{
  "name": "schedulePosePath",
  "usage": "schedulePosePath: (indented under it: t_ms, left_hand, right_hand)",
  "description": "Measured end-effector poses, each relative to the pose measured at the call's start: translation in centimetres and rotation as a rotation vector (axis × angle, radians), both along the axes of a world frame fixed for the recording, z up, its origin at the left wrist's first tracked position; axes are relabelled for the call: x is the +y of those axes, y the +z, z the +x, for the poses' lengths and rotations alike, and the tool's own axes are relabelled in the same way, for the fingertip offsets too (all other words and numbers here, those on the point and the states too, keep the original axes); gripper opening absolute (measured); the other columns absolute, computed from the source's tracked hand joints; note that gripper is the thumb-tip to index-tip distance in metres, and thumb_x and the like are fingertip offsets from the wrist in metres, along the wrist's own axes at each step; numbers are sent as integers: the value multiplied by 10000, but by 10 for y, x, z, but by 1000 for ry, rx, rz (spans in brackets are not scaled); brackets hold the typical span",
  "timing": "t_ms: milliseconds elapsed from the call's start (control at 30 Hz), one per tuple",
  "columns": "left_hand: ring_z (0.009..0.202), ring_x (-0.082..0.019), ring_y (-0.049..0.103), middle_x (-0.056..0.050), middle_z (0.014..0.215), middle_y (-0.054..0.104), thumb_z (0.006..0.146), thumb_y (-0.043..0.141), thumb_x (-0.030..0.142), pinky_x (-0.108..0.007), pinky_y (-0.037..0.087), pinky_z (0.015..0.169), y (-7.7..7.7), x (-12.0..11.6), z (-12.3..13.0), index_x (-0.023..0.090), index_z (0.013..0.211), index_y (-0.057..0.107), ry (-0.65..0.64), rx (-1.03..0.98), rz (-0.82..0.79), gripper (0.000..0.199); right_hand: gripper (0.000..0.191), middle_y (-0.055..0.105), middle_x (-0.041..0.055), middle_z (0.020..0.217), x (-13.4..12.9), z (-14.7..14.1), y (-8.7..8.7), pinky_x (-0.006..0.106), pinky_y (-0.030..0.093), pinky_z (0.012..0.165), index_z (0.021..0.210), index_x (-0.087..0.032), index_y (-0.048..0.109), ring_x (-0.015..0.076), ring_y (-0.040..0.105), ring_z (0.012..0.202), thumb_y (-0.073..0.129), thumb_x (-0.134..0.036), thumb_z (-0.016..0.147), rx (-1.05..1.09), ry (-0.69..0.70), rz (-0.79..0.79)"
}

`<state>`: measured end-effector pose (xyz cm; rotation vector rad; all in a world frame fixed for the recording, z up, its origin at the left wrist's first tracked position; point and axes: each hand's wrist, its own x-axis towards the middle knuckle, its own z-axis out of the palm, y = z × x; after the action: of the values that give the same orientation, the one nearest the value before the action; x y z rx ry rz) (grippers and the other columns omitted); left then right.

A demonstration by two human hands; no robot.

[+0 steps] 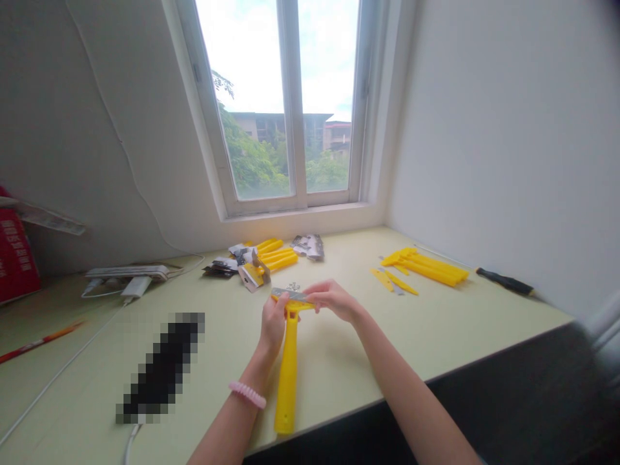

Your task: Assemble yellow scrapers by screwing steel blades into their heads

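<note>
A yellow scraper (287, 381) with a long handle points toward me, its wide head away from me. A flat grey metal blade (294, 296) lies along that head. My left hand (274, 318) grips the left end of the head, thumb on the blade. My right hand (334, 300) is closed on the right end, fingertips pinching the blade and head there. Just beyond the head is a small pile of screws or similar metal bits (293, 286), too small to make out fully.
Yellow handles (278, 260) and packaged blades (220, 268) lie at the back, beside a grey packet (309, 247). More yellow handles (431, 266), yellow strips (401, 283) and a black-handled screwdriver (504, 281) are right. A power strip (128, 274) and a pixelated dark object (162, 368) are left.
</note>
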<state>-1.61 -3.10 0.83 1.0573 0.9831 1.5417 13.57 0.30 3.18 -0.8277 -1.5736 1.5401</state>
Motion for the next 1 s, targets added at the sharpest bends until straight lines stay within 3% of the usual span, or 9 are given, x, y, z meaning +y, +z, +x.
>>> schedulePosePath:
  t_ms: [133,267,567,1000]
  left_hand:
    - [359,-88,465,37,478,526,712,542,348,-203,356,361,0,0,0,136,721,486,7,-44,-12,220]
    - [372,-93,482,26,507,551,705,557,343,-210,376,378,-1,1,-1,133,714,493,13,-38,-13,220]
    - [513,-118,556,-23,644,615,726,529,400,-232,432,490,-4,4,-2,122,794,537,-10,-40,-27,286]
    - [414,-81,456,20,491,536,700,496,307,-188,356,407,-7,7,-7,127,651,548,170,94,11,193]
  right_hand:
    - [225,602,37,740,1,0,-3,226,448,535,754,-132,664,120,525,673,676,-291,594,2,57,-27]
    - [238,549,9,694,4,-1,-8,205,450,487,720,-135,623,113,526,649,692,-320,585,-5,107,-30]
    - [211,554,-1,662,2,-1,-3,280,497,578,664,-125,607,127,543,668,708,-276,556,53,38,-51]
    - [193,594,19,681,0,-3,-1,276,494,587,696,-113,648,127,554,668,701,-238,558,66,18,-80]
